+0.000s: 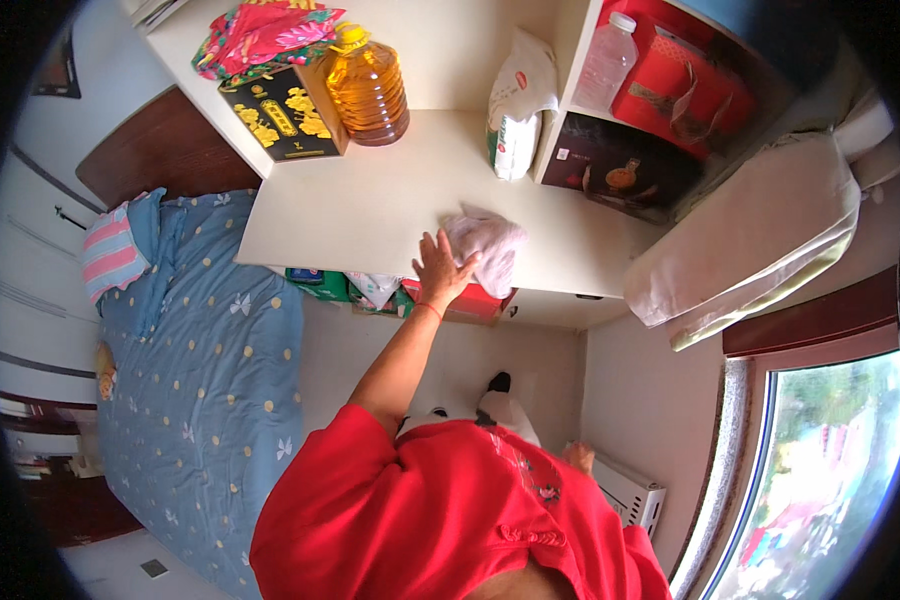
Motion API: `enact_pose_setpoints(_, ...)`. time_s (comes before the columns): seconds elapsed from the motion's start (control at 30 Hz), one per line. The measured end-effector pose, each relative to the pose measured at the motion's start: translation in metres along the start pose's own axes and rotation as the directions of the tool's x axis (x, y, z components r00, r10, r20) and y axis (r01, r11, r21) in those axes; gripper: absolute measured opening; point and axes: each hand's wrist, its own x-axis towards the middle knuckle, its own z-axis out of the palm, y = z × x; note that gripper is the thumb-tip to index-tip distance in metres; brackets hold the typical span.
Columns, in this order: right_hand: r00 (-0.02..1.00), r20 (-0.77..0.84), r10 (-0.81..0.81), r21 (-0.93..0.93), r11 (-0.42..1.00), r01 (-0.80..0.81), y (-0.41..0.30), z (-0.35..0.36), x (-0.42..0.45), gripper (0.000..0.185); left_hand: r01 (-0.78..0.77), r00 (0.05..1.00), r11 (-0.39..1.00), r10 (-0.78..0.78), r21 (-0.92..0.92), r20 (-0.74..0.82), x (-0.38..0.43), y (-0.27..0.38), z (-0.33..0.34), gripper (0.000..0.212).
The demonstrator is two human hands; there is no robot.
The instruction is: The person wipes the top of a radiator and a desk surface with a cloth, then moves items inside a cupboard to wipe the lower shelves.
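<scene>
My left hand (444, 271) reaches over the front edge of a cream desk top (330, 217), fingers spread, a red cord around the wrist. A crumpled pale pink cloth (489, 244) lies just to its right; the thumb and fingertips are at the cloth's near side, and I cannot tell how firmly they touch it. My right hand (579, 456) is low at my right side, near a white radiator (626, 491). It is partly hidden by my red shirt, so its grip does not show.
Behind the cloth stand an oil jug (367, 90), a black box (281, 116) and a white bag (516, 112). Gift bags (667, 94) and a plastic bottle (606, 64) fill shelves at right. Fabric (750, 232) hangs above the window (825, 480). A bed (202, 375) is at left.
</scene>
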Motion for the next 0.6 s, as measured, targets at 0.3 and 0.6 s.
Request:
enact_pose_setpoints(0.3, 0.954, -0.282, 0.105, 0.705, 0.697, 0.132, -0.178, -0.181, 0.149, 0.030, 0.162, 0.979, 0.925, -0.194, 0.344, 0.062, 0.015, -0.098, -0.010, 0.086)
enact_pose_setpoints(0.6, 0.714, -0.671, -0.199, 0.269, 0.832, 0.485, -0.387, -0.222, 0.272, 0.061, -0.046, 0.972, 0.918, -0.050, 0.394, 0.231, 0.029, -0.108, -0.028, 0.094)
